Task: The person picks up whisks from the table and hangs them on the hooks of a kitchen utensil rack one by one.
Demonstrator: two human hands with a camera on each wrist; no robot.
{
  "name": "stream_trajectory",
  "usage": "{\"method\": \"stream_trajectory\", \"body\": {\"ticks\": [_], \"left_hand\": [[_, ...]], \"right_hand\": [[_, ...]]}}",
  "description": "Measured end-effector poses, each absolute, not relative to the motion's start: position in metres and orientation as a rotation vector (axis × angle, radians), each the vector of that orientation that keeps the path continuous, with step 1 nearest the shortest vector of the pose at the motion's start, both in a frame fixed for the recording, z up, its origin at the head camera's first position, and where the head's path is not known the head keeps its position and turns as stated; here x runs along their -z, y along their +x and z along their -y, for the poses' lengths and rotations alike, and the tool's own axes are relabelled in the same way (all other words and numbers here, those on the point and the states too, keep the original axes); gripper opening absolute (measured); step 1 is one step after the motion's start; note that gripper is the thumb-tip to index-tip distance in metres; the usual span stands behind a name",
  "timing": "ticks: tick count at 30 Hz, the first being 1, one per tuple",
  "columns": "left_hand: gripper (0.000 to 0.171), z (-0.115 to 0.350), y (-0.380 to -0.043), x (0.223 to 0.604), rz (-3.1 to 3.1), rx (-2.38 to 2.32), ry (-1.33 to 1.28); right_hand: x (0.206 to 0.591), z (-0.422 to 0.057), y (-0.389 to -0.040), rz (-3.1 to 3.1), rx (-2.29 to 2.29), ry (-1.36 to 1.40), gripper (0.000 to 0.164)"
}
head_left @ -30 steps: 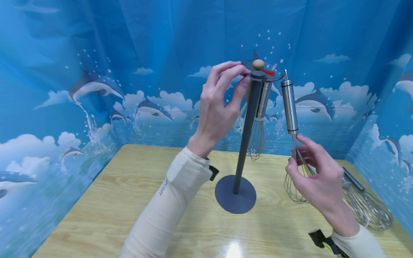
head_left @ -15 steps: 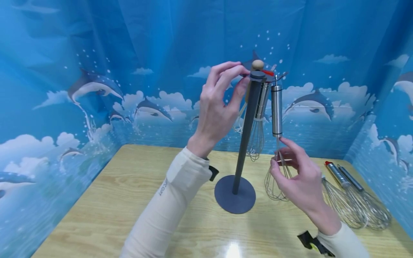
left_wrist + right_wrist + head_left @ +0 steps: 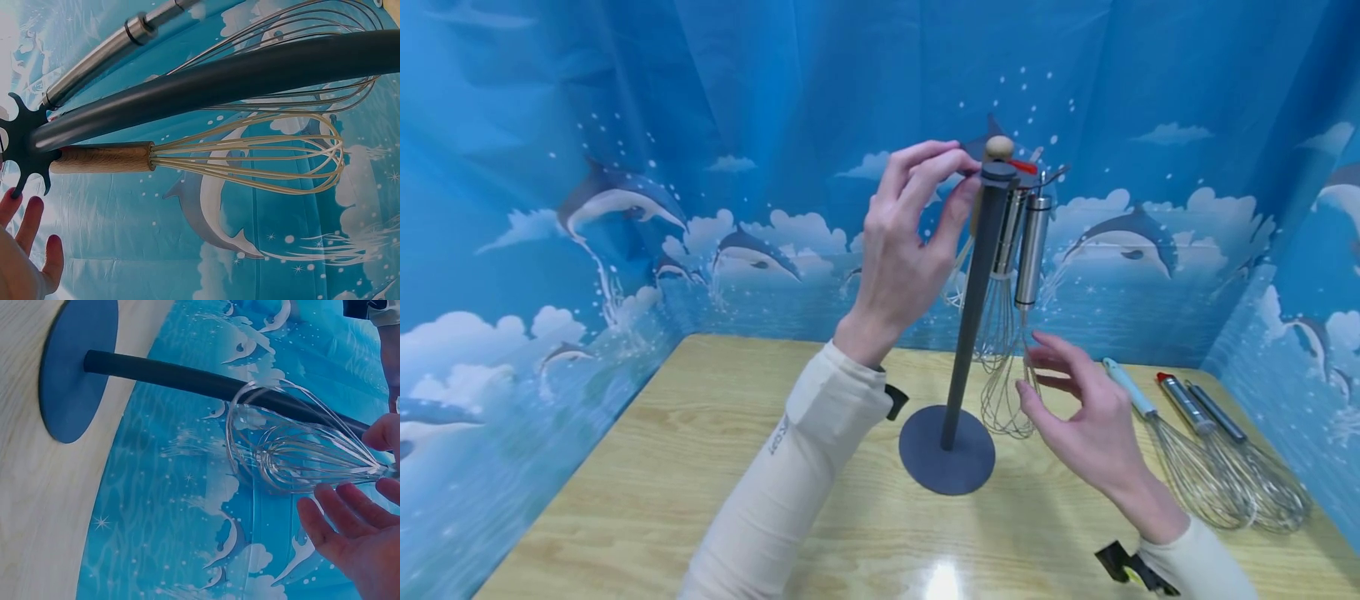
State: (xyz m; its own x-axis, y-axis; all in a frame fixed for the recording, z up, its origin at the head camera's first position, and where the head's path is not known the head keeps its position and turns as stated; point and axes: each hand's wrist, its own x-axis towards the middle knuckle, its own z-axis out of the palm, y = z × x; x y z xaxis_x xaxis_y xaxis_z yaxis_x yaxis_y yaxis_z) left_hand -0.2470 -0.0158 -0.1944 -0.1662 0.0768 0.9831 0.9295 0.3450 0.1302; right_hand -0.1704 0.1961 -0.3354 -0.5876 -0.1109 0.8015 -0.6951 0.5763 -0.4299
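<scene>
Biggest danger first: the tall stand [image 3: 973, 317] could tip if the left hand [image 3: 910, 242], pinching its top from nine o'clock, lets go, because the visible load crowds twelve to three. Next, the steel-handled whisk [image 3: 1032, 254] hangs tilted at three o'clock; at four, the right hand [image 3: 1084, 421] hovers wide, thumb and fingers apart, holding nothing; whether it touches the wires, nobody can tell! A stray brush could tangle whisks, or jog the loop off its hook [image 3: 1060, 173].

And the count! One table [image 3: 647, 450], one stand, six whisks in sight: three hanging, with a wooden-handled whisk [image 3: 106, 158] at twelve and a second steel-handled one [image 3: 1008, 237] at one; three lying out at three o'clock, pale-blue-handled [image 3: 1129, 387], red-tipped [image 3: 1183, 402], dark-handled [image 3: 1217, 412]. Two hands.
</scene>
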Motion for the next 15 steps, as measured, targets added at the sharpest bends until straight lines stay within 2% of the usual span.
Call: {"method": "stream_trajectory", "body": {"ticks": [8, 15], "left_hand": [[0.023, 0.016, -0.247, 0.194, 1.542, 1.000, -0.944], [0.022, 0.016, -0.247, 0.192, 1.565, 1.009, -0.948]], "right_hand": [[0.330, -0.212, -0.165, 2.066, -0.935, 0.617, 0.062], [0.312, -0.261, -0.159, 2.141, -0.806, 0.487, 0.047]]}}
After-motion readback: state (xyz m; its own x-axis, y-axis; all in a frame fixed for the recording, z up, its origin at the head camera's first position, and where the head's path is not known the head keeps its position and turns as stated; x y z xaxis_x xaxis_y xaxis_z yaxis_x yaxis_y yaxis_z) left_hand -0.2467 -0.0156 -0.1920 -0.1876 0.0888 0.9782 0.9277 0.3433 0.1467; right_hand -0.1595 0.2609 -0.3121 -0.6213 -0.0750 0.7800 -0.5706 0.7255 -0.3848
